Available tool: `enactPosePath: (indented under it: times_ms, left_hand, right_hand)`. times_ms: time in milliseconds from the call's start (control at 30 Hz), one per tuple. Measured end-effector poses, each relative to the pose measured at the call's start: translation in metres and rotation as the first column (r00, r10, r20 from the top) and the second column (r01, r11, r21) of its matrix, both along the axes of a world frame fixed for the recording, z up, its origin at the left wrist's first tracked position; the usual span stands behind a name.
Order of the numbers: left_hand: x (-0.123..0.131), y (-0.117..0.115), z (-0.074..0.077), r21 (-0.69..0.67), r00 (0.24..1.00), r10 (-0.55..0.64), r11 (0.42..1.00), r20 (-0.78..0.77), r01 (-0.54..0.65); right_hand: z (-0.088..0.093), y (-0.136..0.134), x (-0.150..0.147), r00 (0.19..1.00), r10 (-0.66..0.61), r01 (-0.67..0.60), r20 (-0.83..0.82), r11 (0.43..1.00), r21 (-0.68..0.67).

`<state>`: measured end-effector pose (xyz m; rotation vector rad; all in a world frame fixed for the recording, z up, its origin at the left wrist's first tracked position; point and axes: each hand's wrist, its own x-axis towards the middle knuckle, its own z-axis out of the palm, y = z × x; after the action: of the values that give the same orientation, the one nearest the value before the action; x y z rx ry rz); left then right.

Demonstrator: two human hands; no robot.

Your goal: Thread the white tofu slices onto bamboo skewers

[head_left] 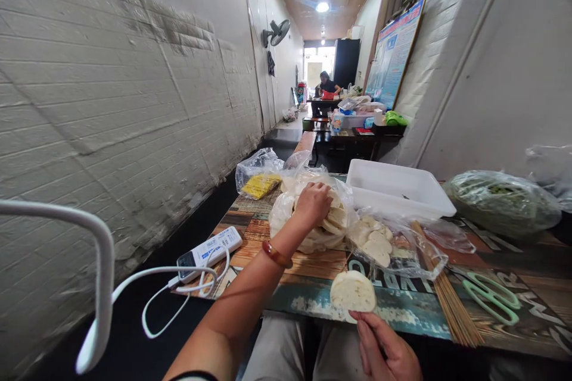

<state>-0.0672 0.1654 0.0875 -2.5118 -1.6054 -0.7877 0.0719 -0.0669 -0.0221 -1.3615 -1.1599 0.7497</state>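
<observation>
Picture a clock lying on the wood-patterned worktop (308, 289), centred on a clear plastic bag (279, 217) heaped with pale round discs (337, 214), twelve pointing straight away from me. My left arm, with an amber-coloured bangle (274, 253) at the wrist, reaches up from seven o'clock, and my left grip (315, 201) lies on the heap, fingers curled down among the discs; the tips are hidden, so I cannot tell whether they hold one. At five o'clock a single disc (353, 290) lies flat near my edge of the worktop. My right grip (386, 342) is narrow, its fingertips meeting that disc's near edge; I cannot tell whether they pinch it. A smaller bag (429, 256) at four o'clock has more discs showing in it, and farther out that way are thin sticks (453, 306) in a bundle, then scissors with light green handles (491, 299). At two o'clock stands a white tub (388, 208); at three, farther out, a bulging bag of something green (504, 199). A yellow packet (259, 186) in clear plastic sits at ten o'clock, a white device (229, 239) with a looping cable (149, 271) at eight. Far off at twelve, another person (329, 86) sits at a table.
</observation>
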Motion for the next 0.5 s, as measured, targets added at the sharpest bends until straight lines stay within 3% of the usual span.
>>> enactPosePath:
  times_ms: [233,500]
  left_hand:
    - [0.006,0.011,0.002,-0.053,0.996,0.002,0.999,-0.087,-0.007]
    - [-0.001,-0.004,0.003,-0.039,0.999,-0.021,0.999,-0.044,0.020]
  right_hand:
    - [-0.009,-0.001,0.004,0.993,0.048,-0.051,-0.110,0.999,-0.020]
    - [0.000,-0.001,0.005,0.998,0.048,-0.047,0.035,0.998,-0.029]
